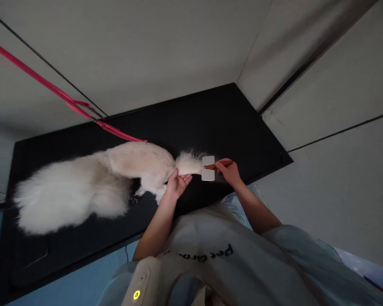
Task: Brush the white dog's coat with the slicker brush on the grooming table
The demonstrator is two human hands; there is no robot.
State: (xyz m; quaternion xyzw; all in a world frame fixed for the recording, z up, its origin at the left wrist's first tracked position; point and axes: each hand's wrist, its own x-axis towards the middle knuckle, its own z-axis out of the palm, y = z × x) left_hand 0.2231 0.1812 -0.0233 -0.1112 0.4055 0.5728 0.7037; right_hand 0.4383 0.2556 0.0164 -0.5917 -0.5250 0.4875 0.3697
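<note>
A white, fluffy dog stands on a black grooming table, its body clipped short toward the rear and its coat thick at the left end. Beneath the base of its tail, my left hand lies palm up with fingers stretched out, supporting the hair. My right hand is closed around the reddish-brown handle of a slicker brush. The brush's flat pale head sits against the outer end of the tail hair. Which way its pins face is hidden.
A pink leash slopes down from the upper left to the dog's back. Pale walls border the table's far side. A grey apron covers my front, close to the near edge. A pale device with a yellow light is at the bottom.
</note>
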